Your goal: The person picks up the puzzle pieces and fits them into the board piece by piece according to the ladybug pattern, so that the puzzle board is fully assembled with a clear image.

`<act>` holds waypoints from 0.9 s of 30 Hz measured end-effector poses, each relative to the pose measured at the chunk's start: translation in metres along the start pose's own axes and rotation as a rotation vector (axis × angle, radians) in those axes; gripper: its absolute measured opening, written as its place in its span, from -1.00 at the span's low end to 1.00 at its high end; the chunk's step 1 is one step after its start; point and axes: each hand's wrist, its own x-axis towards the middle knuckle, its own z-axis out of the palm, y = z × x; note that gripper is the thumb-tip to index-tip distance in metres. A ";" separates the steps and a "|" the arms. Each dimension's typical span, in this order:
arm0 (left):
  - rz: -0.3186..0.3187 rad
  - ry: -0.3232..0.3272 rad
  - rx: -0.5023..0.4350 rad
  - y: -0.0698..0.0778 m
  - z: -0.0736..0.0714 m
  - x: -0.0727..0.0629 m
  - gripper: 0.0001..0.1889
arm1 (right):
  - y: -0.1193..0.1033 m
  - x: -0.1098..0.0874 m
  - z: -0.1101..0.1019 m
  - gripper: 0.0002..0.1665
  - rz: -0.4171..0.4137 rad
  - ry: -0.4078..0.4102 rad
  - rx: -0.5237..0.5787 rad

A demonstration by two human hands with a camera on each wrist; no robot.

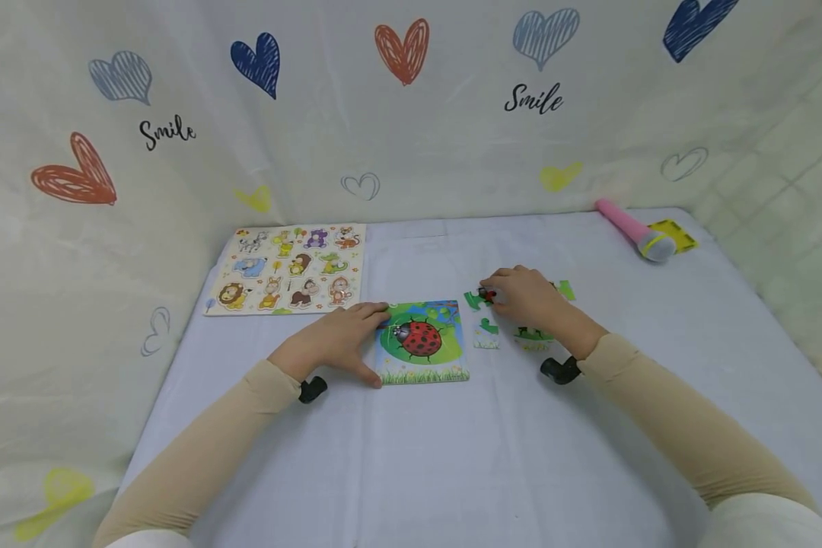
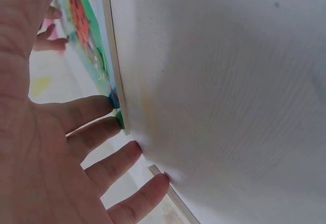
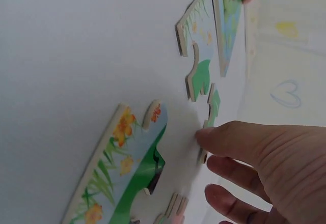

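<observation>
A square ladybug picture puzzle board point(image 1: 421, 339) lies flat on the white cloth. At its left edge is my left hand point(image 1: 339, 335), thumb and fingers spread, with fingertips touching the board's side in the left wrist view. My right hand point(image 1: 530, 301) is to the right of the board, pinching a small red-and-black puzzle piece point(image 1: 486, 294) between thumb and fingers. Loose pieces lie around it: a green and pale blue piece point(image 1: 486, 335) near the board and a flowered piece point(image 3: 119, 168) nearer the wrist. Part of the pieces is hidden under the right hand.
A larger board with cartoon animals point(image 1: 288, 270) lies at the back left, close to the left fingertips. At the back right a pink toy microphone point(image 1: 623, 221) lies beside a yellow flat item point(image 1: 674, 234). A curtain printed with hearts point(image 1: 404, 129) hangs behind the table.
</observation>
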 end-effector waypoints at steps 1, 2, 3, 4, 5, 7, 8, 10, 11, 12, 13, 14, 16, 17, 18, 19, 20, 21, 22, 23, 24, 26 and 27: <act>-0.002 -0.003 0.000 0.000 0.000 0.000 0.34 | 0.000 0.000 0.001 -0.47 0.000 -0.002 0.004; -0.003 -0.003 -0.002 0.000 0.000 0.000 0.33 | 0.000 0.001 0.001 -0.47 0.000 -0.002 0.005; -0.001 -0.001 -0.002 0.000 0.000 0.000 0.33 | 0.001 0.001 0.002 -0.48 0.002 -0.001 0.007; 0.000 -0.001 -0.001 0.000 0.000 0.000 0.32 | 0.001 0.001 0.002 -0.48 0.007 0.001 0.006; 0.002 0.001 -0.001 0.000 0.000 0.000 0.32 | 0.002 0.001 0.002 -0.49 0.011 0.005 0.005; 0.004 0.001 -0.001 0.000 0.000 0.001 0.31 | 0.003 0.002 0.003 -0.49 0.018 0.014 0.000; 0.004 0.001 -0.002 0.000 0.000 0.001 0.31 | 0.003 0.002 0.004 -0.49 0.019 0.019 0.001; 0.003 0.000 -0.004 0.000 0.000 0.000 0.30 | 0.004 0.002 0.005 -0.50 0.020 0.028 0.009; 0.002 -0.001 -0.003 0.000 0.000 0.000 0.29 | 0.003 0.002 0.005 -0.51 0.017 0.032 0.014; 0.001 -0.001 -0.002 0.000 0.001 0.000 0.28 | 0.003 0.002 0.006 -0.51 0.008 0.038 0.017; 0.002 0.000 -0.001 0.000 0.001 0.000 0.27 | 0.003 0.002 0.006 -0.52 0.001 0.043 0.021; 0.005 0.004 -0.003 0.000 0.000 0.000 0.25 | 0.002 0.002 0.006 -0.53 -0.007 0.051 0.025; 0.005 0.007 -0.003 0.000 0.000 0.000 0.23 | 0.000 0.001 0.007 -0.54 -0.020 0.068 0.025; 0.005 0.007 -0.003 0.000 0.000 -0.001 0.22 | -0.001 0.001 0.007 -0.55 -0.030 0.081 0.021; 0.007 0.010 -0.006 0.000 0.000 -0.001 0.21 | -0.003 0.000 0.007 -0.57 -0.034 0.093 0.023; 0.009 0.011 -0.009 0.000 -0.001 -0.001 0.21 | -0.005 0.000 0.006 -0.58 -0.036 0.101 0.032; 0.010 0.011 -0.010 0.001 -0.001 -0.001 0.21 | -0.007 0.000 0.006 -0.60 -0.039 0.109 0.037; 0.006 0.007 -0.008 0.001 -0.001 -0.002 0.23 | -0.009 -0.001 0.005 -0.61 -0.044 0.116 0.045; 0.007 0.006 -0.009 0.001 -0.001 -0.002 0.23 | -0.012 -0.001 0.004 -0.62 -0.045 0.120 0.053; 0.007 0.006 -0.010 0.001 -0.001 -0.002 0.24 | -0.014 -0.001 0.004 -0.63 -0.051 0.124 0.057; 0.004 0.005 -0.010 0.001 -0.001 -0.002 0.25 | -0.017 -0.002 0.003 -0.63 -0.054 0.125 0.067; -0.004 -0.002 -0.007 0.001 -0.002 -0.002 0.27 | -0.023 -0.002 0.003 -0.63 -0.066 0.123 0.075; -0.008 -0.005 -0.006 0.001 -0.001 -0.002 0.28 | -0.026 -0.002 0.003 -0.64 -0.075 0.122 0.079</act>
